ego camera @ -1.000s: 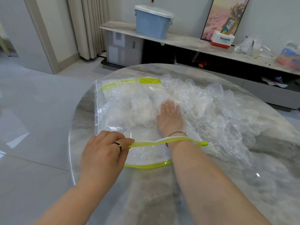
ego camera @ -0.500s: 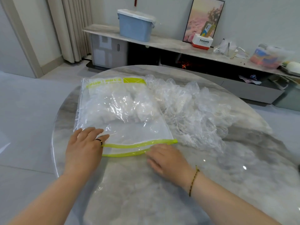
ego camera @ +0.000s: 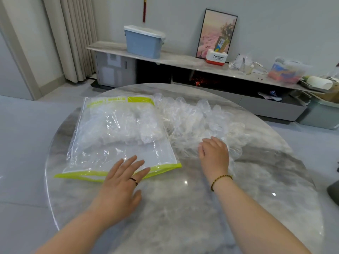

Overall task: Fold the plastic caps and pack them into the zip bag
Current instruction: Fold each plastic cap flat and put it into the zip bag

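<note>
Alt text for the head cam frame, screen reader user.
A person's left hand lies flat across the green zip edge of a clear zip bag part-filled with folded caps, on a round marble table. The right hand touches a pile of loose caps right of the bag.

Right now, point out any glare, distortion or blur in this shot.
Head view: small white glints dot the glossy table, and creases of the zip bag flash bright. Head view: the wide lens slants the curtain and the far shelf. Head view: the loose plastic caps merge into one pale mass, while the left hand and right hand look sharp.
</note>
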`<state>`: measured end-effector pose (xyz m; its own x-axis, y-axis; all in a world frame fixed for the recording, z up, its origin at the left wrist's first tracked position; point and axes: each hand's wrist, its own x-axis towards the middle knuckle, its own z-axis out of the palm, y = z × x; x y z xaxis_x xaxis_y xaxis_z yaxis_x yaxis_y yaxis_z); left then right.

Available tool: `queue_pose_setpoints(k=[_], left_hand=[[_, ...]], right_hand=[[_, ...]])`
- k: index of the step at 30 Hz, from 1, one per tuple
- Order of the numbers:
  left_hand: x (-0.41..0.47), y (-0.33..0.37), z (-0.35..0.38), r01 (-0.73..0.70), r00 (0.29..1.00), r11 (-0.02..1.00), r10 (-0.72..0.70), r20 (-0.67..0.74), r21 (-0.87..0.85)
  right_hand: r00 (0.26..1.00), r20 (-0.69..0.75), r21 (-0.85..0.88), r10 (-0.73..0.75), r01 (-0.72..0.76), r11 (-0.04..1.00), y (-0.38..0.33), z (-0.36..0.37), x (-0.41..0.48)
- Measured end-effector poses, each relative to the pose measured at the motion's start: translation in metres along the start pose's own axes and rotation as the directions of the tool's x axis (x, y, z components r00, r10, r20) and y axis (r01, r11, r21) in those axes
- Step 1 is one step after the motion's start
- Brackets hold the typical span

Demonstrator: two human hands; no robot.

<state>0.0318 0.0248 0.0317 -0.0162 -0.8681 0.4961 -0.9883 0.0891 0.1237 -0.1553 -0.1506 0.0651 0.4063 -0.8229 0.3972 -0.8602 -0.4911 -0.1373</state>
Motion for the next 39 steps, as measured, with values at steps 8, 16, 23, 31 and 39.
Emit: queue_pose_setpoints(k=[8,16,23,31,39], left_hand=[[0.004,0.034,0.001,-0.11,0.99,0.983,0.095,-0.106,-0.145],[-0.02,0.068,0.014,-0.456,0.889,0.885,0.458,0.003,-0.092],[-0.024,0.069,0.006,-0.375,0.91,0.918,0.391,0.137,-0.128],[-0.037,0.069,-0.02,-0.365,0.928,0.93,0.367,0.071,-0.031],[-0.042,0.06,-0.019,-0.347,0.877,0.921,0.385,0.288,-0.176]], right_hand=[[0.866,-0.278,0.121,-0.416,0.461,0.879,0.003,-0.027,-0.091],[0.76,-0.06,0.238,-0.648,0.641,0.73,0.011,-0.03,-0.174],[0.884,0.081,0.274,-0.46,0.424,0.863,0.027,-0.044,-0.193],[0.97,0.06,0.331,-0.238,0.205,0.921,0.014,-0.054,-0.189],[0.953,0.269,0.544,-0.138,-0.032,0.839,-0.001,-0.055,-0.18]])
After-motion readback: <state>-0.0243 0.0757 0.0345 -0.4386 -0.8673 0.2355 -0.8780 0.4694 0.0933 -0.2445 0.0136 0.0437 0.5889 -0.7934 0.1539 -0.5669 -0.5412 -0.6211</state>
